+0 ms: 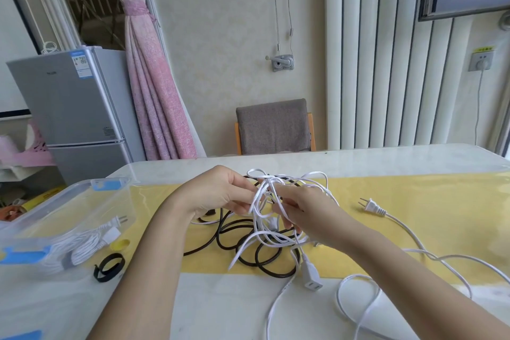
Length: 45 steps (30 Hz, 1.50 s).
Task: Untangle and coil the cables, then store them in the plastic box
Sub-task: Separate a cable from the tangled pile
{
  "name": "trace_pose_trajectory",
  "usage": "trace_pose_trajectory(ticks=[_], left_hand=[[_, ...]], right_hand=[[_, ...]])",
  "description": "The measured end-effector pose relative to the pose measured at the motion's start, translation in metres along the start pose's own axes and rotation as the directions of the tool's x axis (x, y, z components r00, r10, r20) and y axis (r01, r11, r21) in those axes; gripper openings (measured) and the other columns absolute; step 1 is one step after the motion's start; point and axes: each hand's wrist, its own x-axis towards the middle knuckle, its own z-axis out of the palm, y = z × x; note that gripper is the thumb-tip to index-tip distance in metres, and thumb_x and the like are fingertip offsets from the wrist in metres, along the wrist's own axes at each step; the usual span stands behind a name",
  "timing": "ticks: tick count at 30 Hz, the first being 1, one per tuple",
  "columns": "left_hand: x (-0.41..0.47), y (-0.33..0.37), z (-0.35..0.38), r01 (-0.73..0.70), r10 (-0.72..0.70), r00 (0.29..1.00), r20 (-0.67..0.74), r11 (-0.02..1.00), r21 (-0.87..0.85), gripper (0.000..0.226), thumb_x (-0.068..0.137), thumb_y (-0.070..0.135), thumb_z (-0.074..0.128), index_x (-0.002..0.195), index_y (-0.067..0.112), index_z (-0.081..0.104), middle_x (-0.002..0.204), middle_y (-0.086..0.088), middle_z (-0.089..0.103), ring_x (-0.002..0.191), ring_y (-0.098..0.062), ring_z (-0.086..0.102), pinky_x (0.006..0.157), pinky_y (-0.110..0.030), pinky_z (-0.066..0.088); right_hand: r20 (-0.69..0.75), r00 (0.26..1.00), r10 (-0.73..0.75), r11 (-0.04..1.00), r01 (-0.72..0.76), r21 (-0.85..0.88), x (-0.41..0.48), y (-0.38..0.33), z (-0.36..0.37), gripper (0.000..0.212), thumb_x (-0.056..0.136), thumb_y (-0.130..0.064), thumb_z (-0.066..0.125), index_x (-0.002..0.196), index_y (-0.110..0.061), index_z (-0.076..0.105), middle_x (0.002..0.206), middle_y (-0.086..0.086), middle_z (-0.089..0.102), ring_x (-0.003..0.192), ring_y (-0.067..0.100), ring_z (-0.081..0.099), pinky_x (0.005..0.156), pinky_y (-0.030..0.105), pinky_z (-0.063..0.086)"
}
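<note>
- The left hand point(220, 193) pinches strands of the tangled white cable point(263, 193), lifted above the table's point(220, 306) centre.
- The right hand point(300, 212) grips the same tangle, its fingers curled through the loops.
- A black cable point(217, 237) lies looped under the hands, at six o'clock.
- The white plug point(372, 206) lies at three o'clock.
- The clear plastic box point(55, 207) sits at nine o'clock and holds a coiled white cord point(80, 250).
</note>
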Motion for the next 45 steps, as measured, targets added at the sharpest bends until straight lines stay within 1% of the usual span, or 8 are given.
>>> trace_pose_trajectory(ticks=[7,15,20,24,28,33,38,45], left_hand=[[0.002,0.0,-0.003,-0.019,-0.075,0.965,-0.253,0.937,-0.348,0.023,0.089,-0.013,0.048,0.071,0.001,0.053,0.063,-0.007,0.065,0.055,-0.016,0.066,0.051,-0.02,0.055],[0.006,-0.001,-0.011,-0.221,0.11,0.975,-0.192,0.433,-0.874,0.03,0.078,-0.013,0.033,0.07,0.012,0.047,0.061,0.002,0.048,0.047,-0.006,0.047,0.051,-0.018,0.049],[0.001,0.0,-0.009,-0.128,0.129,0.99,-0.054,0.689,-0.713,0.023,0.071,0.0,0.062,0.095,0.002,0.065,0.068,-0.002,0.054,0.04,-0.004,0.037,0.041,-0.014,0.034],[0.006,-0.001,-0.003,-0.093,0.051,0.995,-0.087,0.802,-0.59,0.028,0.1,0.02,0.041,0.109,0.011,0.066,0.073,-0.003,0.054,0.038,0.0,0.027,0.034,-0.009,0.022],[0.0,0.002,0.005,-0.025,0.094,0.99,0.103,0.844,-0.536,0.034,0.101,0.032,0.036,0.122,0.03,0.062,0.078,-0.004,0.058,0.043,-0.001,0.025,0.031,-0.007,0.021],[-0.006,0.013,0.008,0.0,0.151,0.969,0.195,0.792,-0.611,0.037,0.095,0.041,0.042,0.129,0.04,0.056,0.082,-0.002,0.057,0.047,-0.003,0.031,0.028,-0.008,0.026],[-0.015,0.028,0.008,-0.06,0.184,0.973,0.141,0.787,-0.614,0.021,0.087,0.022,0.047,0.093,0.007,0.06,0.065,0.0,0.044,0.04,-0.001,0.032,0.025,-0.009,0.022],[-0.038,0.034,-0.021,-0.052,0.114,0.987,0.109,0.887,-0.458,0.026,0.076,0.027,0.058,0.053,0.015,0.056,0.055,-0.002,0.045,0.034,-0.005,0.034,0.033,-0.012,0.026]], right_hand=[[-0.018,0.994,0.107,0.971,-0.1,0.219,0.001,0.012,-0.022,0.035,0.085,0.004,0.049,0.091,-0.023,0.072,0.067,-0.01,0.064,0.051,0.005,0.046,0.054,0.014,0.042],[-0.097,0.98,0.176,0.976,-0.16,0.15,0.003,0.015,-0.017,0.066,0.09,0.005,0.037,0.126,-0.048,0.054,0.089,-0.014,0.068,0.057,0.009,0.048,0.048,0.015,0.036],[-0.053,0.976,0.209,0.962,-0.196,0.188,0.002,0.016,-0.02,0.059,0.092,-0.001,0.041,0.129,-0.046,0.052,0.082,-0.011,0.069,0.062,0.011,0.053,0.06,0.023,0.047],[0.031,0.969,0.244,0.856,-0.23,0.462,0.003,0.012,-0.022,0.04,0.093,-0.001,0.051,0.115,-0.03,0.068,0.074,-0.005,0.07,0.056,0.011,0.048,0.056,0.016,0.042],[0.037,0.963,0.266,0.795,-0.241,0.556,0.002,0.004,-0.022,0.013,0.089,-0.02,0.066,0.088,-0.017,0.078,0.068,0.005,0.062,0.061,0.014,0.047,0.059,0.017,0.042],[0.012,0.977,0.213,0.859,-0.193,0.475,0.006,0.005,-0.015,0.013,0.089,-0.023,0.066,0.097,-0.018,0.075,0.054,-0.007,0.048,0.049,0.008,0.037,0.05,0.014,0.033],[-0.134,0.991,0.027,0.997,-0.016,0.08,0.006,0.006,0.012,0.009,0.087,-0.017,0.063,0.091,-0.023,0.068,0.058,-0.005,0.041,0.052,0.011,0.033,0.054,0.023,0.029],[-0.349,0.936,0.047,0.999,-0.042,0.021,0.007,0.003,0.002,0.031,0.087,-0.031,0.066,0.068,-0.017,0.046,0.056,-0.007,0.044,0.052,0.01,0.036,0.05,0.025,0.027]])
